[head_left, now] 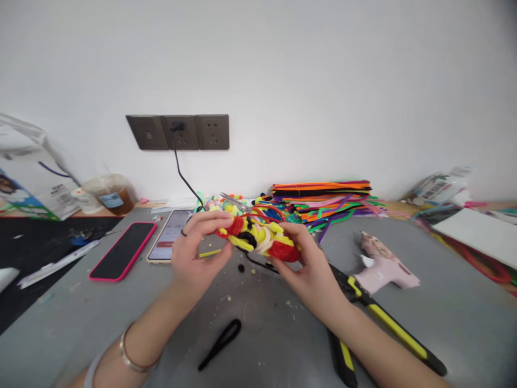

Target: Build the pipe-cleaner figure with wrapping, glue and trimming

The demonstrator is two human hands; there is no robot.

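Note:
A pipe-cleaner figure (pixel 258 238) in yellow, red, black and cream is held sideways above the grey table. My left hand (pixel 200 248) pinches its red and yellow left end between thumb and fingers. At the other end, my right hand (pixel 305 264) grips the larger red part the same way. The figure's underside and some of its details are hidden or too small to make out. Below the hands lies a bent black pipe cleaner (pixel 220 345) with a loop. Yellow-and-black-handled pliers (pixel 388 323) rest partly beneath my right forearm.
A pink glue gun (pixel 383 264) lies at the right. Bundles of coloured pipe cleaners (pixel 323 188) and scissors (pixel 234 201) sit by the wall. Two phones, one in a pink case (pixel 123 251), lie left. A black cord (pixel 180 167) runs from the wall socket (pixel 212 132).

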